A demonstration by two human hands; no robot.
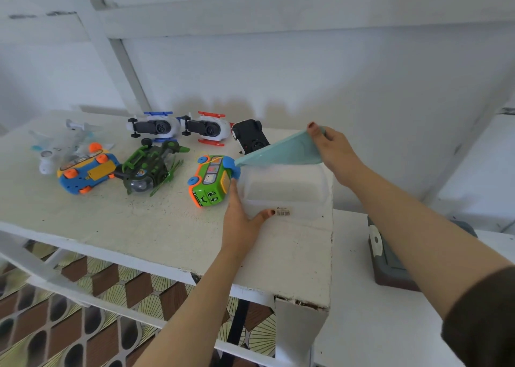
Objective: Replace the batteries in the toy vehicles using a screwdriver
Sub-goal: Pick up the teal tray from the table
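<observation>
A clear plastic box (287,191) stands near the right end of the white table (117,219). My left hand (241,219) grips its near left corner, thumb on the front wall. My right hand (333,150) pinches the far corner of the teal lid (281,150) and holds it tilted up above the box. Toy vehicles lie to the left: a green bus (209,181), a dark green helicopter (150,169), a blue and orange car (86,171) upside down, a white plane (60,146), a blue-trimmed white toy (156,127), a red-trimmed one (209,128) and a black car (249,137). No screwdriver is in view.
A white wall rises close behind the table. A lower white surface lies to the right, with a grey and dark red case (390,258) on it. A patterned floor (69,311) shows under the table's front edge.
</observation>
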